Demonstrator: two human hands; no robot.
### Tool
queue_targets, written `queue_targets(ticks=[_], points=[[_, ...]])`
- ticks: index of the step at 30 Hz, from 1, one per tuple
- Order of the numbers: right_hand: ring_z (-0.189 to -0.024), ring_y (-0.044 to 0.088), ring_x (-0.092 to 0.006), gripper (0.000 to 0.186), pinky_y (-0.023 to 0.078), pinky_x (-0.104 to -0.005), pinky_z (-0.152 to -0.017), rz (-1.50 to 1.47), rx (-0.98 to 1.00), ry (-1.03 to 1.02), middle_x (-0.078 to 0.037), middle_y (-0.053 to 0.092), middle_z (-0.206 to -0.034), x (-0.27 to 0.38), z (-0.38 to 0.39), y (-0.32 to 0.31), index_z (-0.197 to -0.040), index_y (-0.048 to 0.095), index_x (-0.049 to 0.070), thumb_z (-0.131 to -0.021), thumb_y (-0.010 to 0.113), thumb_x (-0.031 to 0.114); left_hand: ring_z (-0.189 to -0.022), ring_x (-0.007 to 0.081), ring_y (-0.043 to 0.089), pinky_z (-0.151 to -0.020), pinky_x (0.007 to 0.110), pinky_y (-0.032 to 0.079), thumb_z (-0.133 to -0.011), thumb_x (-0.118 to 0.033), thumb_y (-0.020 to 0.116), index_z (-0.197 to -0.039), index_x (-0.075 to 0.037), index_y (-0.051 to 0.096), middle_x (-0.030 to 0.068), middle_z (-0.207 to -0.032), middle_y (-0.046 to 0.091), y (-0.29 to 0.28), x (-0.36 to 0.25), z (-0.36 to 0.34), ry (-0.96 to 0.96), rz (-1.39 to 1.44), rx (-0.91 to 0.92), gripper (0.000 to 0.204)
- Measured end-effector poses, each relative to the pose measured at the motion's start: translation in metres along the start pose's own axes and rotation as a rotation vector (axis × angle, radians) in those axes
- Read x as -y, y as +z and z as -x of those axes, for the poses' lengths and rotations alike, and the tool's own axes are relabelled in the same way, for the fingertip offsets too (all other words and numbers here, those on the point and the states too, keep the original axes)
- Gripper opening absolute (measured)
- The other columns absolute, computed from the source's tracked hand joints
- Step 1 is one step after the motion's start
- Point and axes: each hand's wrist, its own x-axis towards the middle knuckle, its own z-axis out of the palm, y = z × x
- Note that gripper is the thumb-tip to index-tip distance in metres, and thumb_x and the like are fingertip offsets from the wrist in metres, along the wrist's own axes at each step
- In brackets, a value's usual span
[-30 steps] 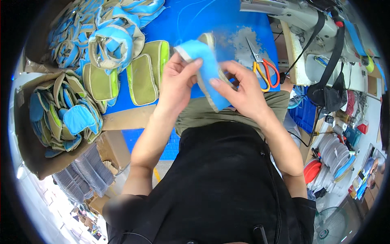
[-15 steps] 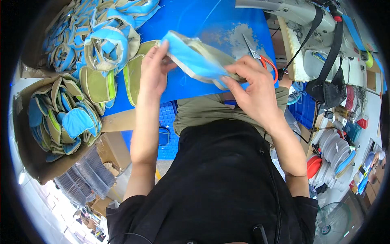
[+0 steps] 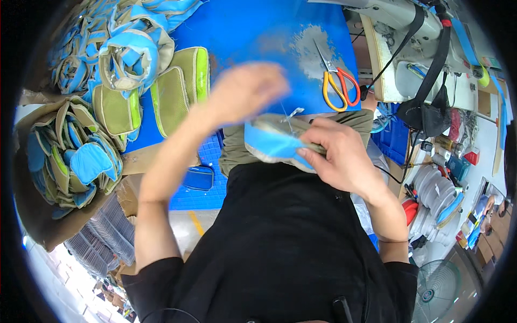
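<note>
My right hand (image 3: 336, 156) grips a blue-and-khaki fabric strip (image 3: 272, 144) over my lap, just below the table edge, with its fingers closed round the right end. A thin thread and a small pale tag or clip show at the strip's top. My left hand (image 3: 250, 89) is raised above and left of the strip, off it and smeared by motion, so its fingers are unclear. Scissors (image 3: 339, 89) with orange and red handles lie on the blue tabletop (image 3: 231, 27). Olive pouches (image 3: 168, 102) with bright green edges lie left of my left hand.
Heaped blue-and-khaki strips (image 3: 126, 48) fill the back left. A cardboard box (image 3: 40, 220) of stitched pieces stands at the left. A white sewing machine (image 3: 425, 27) with hanging straps is at the right, a fan (image 3: 439, 285) lower right, a blue crate (image 3: 388, 140) beside my right arm.
The strip has moved down toward my lap in my right hand. My left hand has let go of it and moved up and right in a blur.
</note>
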Motion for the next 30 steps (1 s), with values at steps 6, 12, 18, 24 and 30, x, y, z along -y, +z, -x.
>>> queue_targets(ticks=[6, 12, 18, 24, 30], points=[[-0.085, 0.066, -0.0373, 0.015, 0.049, -0.0442, -0.074, -0.106, -0.127, 0.138, -0.015, 0.065, -0.087, -0.028, 0.002, -0.01, -0.096, 0.075, 0.002, -0.088, 0.073, 0.015, -0.11, 0.0181, 0.067, -0.096, 0.033, 0.053, -0.095, -0.018, 0.076, -0.109, -0.003, 0.075, 0.0085, -0.119, 0.073, -0.092, 0.074, 0.007, -0.244, 0.224, -0.646, 0.021], [-0.081, 0.064, -0.0307, 0.017, 0.048, -0.0403, -0.072, -0.126, -0.19, 0.085, -0.012, 0.065, -0.086, -0.018, -0.01, -0.014, -0.098, 0.075, 0.001, -0.089, 0.074, 0.015, -0.081, 0.0125, 0.065, -0.077, 0.028, 0.051, -0.1, -0.017, 0.07, -0.094, -0.001, 0.075, 0.0052, -0.088, 0.073, -0.03, -0.017, 0.026, -0.238, 0.293, -0.651, 0.018], [-0.083, 0.066, -0.0361, 0.018, 0.049, -0.043, -0.071, -0.139, -0.239, -0.023, -0.014, 0.066, -0.087, -0.015, -0.025, -0.01, -0.098, 0.075, 0.002, -0.088, 0.074, 0.017, -0.099, 0.0168, 0.065, -0.092, 0.032, 0.048, -0.111, -0.043, 0.048, -0.107, 0.006, 0.072, 0.0109, -0.104, 0.074, 0.003, -0.017, 0.001, -0.43, 0.779, 0.081, 0.054], [-0.086, 0.067, -0.0372, 0.018, 0.05, -0.0432, -0.073, -0.147, -0.267, -0.046, -0.015, 0.067, -0.09, -0.02, -0.025, -0.012, -0.098, 0.074, 0.002, -0.087, 0.075, 0.016, -0.109, 0.012, 0.062, -0.098, 0.029, 0.046, -0.104, -0.046, 0.061, -0.115, 0.0, 0.075, 0.0068, -0.109, 0.073, -0.011, 0.002, -0.006, -0.413, 0.999, 0.31, 0.049], [-0.087, 0.067, -0.0376, 0.019, 0.05, -0.0427, -0.074, -0.18, -0.305, -0.068, -0.016, 0.068, -0.091, -0.018, -0.022, -0.009, -0.099, 0.074, 0.001, -0.088, 0.076, 0.015, -0.103, 0.0141, 0.066, -0.09, 0.031, 0.051, -0.104, -0.046, 0.061, -0.128, -0.002, 0.065, 0.008, -0.117, 0.071, 0.0, -0.019, -0.006, -0.729, 1.365, 0.285, 0.051]])
